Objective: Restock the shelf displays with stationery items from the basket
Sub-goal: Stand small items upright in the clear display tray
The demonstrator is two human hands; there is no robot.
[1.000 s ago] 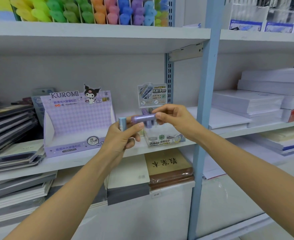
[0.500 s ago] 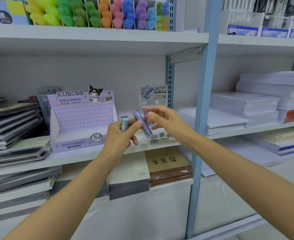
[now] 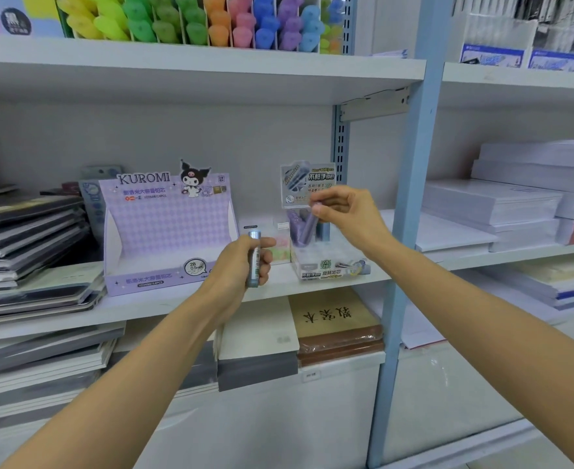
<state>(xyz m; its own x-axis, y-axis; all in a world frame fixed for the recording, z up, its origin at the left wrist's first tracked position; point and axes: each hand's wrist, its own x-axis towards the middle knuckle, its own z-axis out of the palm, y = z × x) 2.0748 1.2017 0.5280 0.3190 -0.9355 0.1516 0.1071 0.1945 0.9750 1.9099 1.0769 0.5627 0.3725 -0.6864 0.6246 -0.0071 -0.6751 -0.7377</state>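
while the purple display box sits left on the shelf, left hand grips a blue tube upright beside it, and right hand pinches a tilted purple tube by its top, lower end inside the clear box.

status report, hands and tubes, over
Left hand grips blue tube upright. Right hand pinches purple tube top, lower end in clear display box. Nothing blocking the box.
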